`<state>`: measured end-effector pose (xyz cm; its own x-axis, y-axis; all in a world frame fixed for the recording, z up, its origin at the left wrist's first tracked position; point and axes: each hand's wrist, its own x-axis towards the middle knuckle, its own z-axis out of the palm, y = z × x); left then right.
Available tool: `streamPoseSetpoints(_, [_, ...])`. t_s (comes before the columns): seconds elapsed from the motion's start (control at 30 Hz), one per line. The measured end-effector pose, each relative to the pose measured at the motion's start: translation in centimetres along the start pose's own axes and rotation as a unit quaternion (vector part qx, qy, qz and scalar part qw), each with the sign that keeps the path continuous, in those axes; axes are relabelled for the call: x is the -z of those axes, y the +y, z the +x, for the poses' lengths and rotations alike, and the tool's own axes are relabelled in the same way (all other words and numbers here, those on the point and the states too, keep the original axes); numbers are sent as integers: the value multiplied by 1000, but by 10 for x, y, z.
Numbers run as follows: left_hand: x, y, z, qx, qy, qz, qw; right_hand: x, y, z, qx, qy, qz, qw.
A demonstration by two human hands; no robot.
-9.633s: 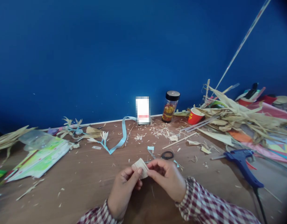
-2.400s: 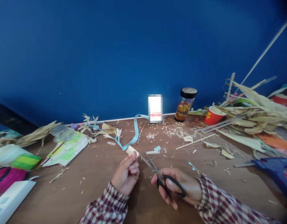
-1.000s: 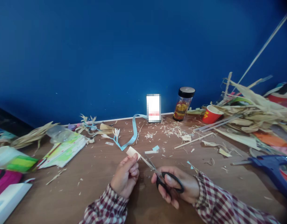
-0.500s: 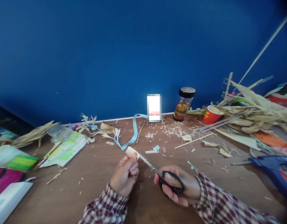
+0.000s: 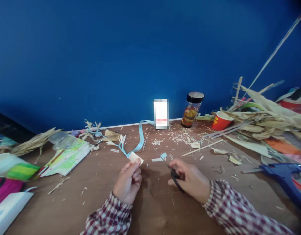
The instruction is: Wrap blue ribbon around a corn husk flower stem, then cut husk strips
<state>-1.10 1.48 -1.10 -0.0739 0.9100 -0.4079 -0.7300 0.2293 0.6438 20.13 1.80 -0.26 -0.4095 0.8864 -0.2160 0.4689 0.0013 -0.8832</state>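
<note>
My left hand [image 5: 129, 181] pinches a small folded piece of pale husk [image 5: 135, 158] between thumb and fingers, held just above the brown table [image 5: 96, 195]. My right hand [image 5: 189, 179] is closed round the black handles of the scissors [image 5: 176, 179], turned palm down near the table; the blades are hidden under the hand. Both sleeves are red and white checked. A light blue ribbon [image 5: 140, 138] lies just beyond the husk piece.
Husk scraps litter the table. A dark-lidded jar [image 5: 192, 109] and a red paper cup [image 5: 220, 120] stand by the blue wall. A pile of dried husks [image 5: 265, 120] fills the right, a blue glue gun [image 5: 285, 174] lies in front of it. Coloured papers [image 5: 67, 158] lie left.
My right hand has turned over and dropped toward the table with the scissors, whose blades have left the husk piece. My left hand has lifted the husk piece slightly.
</note>
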Motion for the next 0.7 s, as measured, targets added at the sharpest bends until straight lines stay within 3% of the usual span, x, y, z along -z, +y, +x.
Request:
streamPoseSetpoints(0.07, [0, -1, 0, -4, 8, 1, 1000, 7, -3, -1, 31, 61, -153, 986])
streamPoseSetpoints(0.2, [-1, 0, -1, -16, 21, 1, 1000, 18, -11, -6, 83, 48, -295, 951])
streamPoseSetpoints(0.43, [-4, 0, -4, -27, 18, 10, 999, 9, -15, -12, 123, -16, -371, 920])
streamPoseSetpoints(0.6, [-4, -5, -7, -24, 4, 31, 999, 2, -20, -12, 99, -32, -426, 899])
streamPoseSetpoints(0.7, [-4, -8, -8, -21, -3, 39, 999, -3, -21, -12, 123, -19, -472, 873])
